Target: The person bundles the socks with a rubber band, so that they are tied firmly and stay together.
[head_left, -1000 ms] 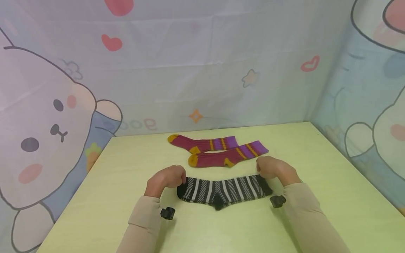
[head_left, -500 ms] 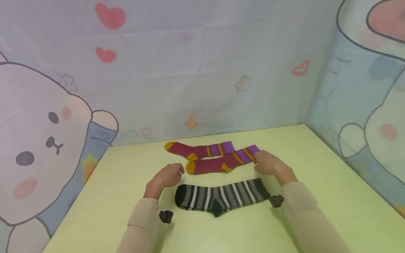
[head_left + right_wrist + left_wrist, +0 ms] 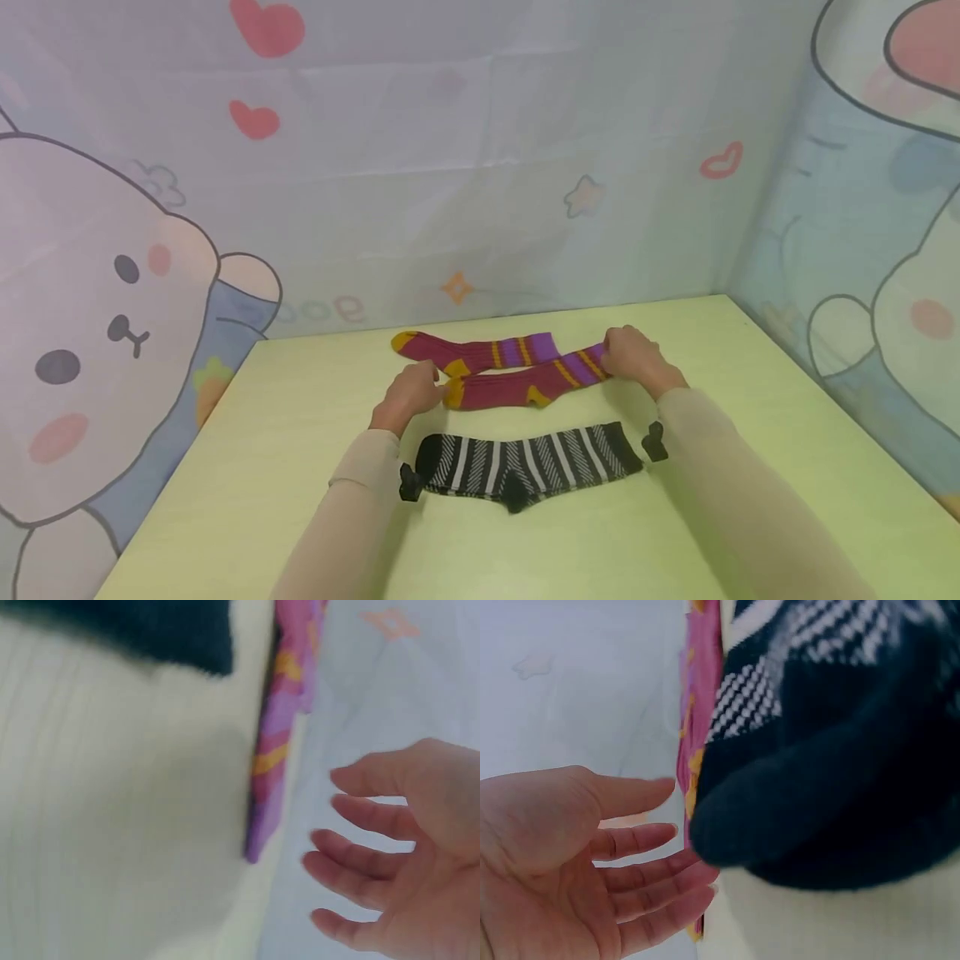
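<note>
A black-and-white patterned sock lies flat nearest the person. Behind it lies a maroon sock with a purple cuff and mustard toe; a matching sock lies just beyond, partly overlapped. My left hand is at the nearer maroon sock's toe; in the left wrist view the hand has its fingers spread, holding nothing. My right hand is at that sock's purple cuff. The right wrist view shows the hand with loosely bent fingers apart from the cuff.
The pale yellow-green table ends at a printed cloth backdrop at the back. A similar cloth hangs along the right side. A small black device sits at each wrist.
Both hands have let go of the black-and-white sock's ends and moved away from the person, to the ends of the nearer maroon sock. The socks look unmoved on the table.
</note>
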Tool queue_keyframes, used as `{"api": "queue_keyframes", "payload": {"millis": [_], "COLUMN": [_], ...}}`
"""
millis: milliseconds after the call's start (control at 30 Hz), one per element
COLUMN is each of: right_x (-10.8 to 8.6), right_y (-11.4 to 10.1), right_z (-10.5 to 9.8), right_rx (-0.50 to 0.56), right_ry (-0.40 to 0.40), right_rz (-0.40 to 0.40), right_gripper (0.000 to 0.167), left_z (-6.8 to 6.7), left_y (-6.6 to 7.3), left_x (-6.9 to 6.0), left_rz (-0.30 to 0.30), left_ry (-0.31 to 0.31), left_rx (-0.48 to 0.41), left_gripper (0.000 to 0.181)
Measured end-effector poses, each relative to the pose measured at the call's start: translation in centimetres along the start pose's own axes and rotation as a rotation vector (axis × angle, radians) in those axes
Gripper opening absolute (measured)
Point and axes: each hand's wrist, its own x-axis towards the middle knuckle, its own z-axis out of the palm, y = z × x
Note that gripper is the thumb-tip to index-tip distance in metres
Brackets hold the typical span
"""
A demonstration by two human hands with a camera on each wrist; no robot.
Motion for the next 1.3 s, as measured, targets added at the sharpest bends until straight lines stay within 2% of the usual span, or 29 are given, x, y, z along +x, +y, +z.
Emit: {"api": "queue_keyframes", "payload": {"millis": [67, 167, 267, 400, 600, 700, 800, 933, 1100, 1300], "right_x": [0.4, 0.8, 1.1, 1.7, 2.0, 1.9, 1.8, 1.6, 1.6, 1.7], "right_y": [0.8, 1.7, 2.3, 2.6, 3.2, 3.2, 3.1, 3.0, 3.1, 3.3], "right_z": [0.1, 0.1, 0.0, 0.5, 1.5, 1.8, 1.8, 1.7, 2.0, 2.3], "right_rx": [0.009, 0.06, 0.102, 0.098, 0.087, 0.114, 0.19, 0.286, 0.312, 0.39], "right_ry": [0.004, -0.015, -0.027, -0.015, 0.027, 0.036, 0.018, 0.006, 0.065, 0.083], "right_rz": [-0.001, -0.017, -0.023, 0.007, 0.037, 0.081, 0.142, 0.166, 0.163, 0.146], "right_gripper": [0.03, 0.037, 0.038, 0.035, 0.025, 0.026, 0.039, 0.059, 0.066, 0.069], "left_z": [0.2, 0.2, 0.3, 0.5, 1.3, 1.5, 1.6, 1.7, 1.8, 1.7], "left_y": [0.1, 0.3, 0.5, 0.6, 0.7, 0.9, 1.0, 0.9, 0.5, 0.3], "left_x": [0.3, 0.5, 0.8, 1.4, 2.1, 2.2, 2.1, 2.0, 1.8, 1.6], "left_rz": [-0.003, 0.005, 0.0, -0.016, -0.012, 0.002, 0.014, 0.037, 0.088, 0.1], "left_ry": [-0.007, -0.024, -0.012, 0.02, 0.016, 0.029, 0.055, 0.079, 0.102, 0.113], "left_rx": [-0.024, -0.082, -0.135, -0.17, -0.131, -0.123, -0.157, -0.202, -0.24, -0.305], "left_gripper": [0.043, 0.049, 0.05, 0.047, 0.037, 0.032, 0.026, 0.023, 0.024, 0.028]}}
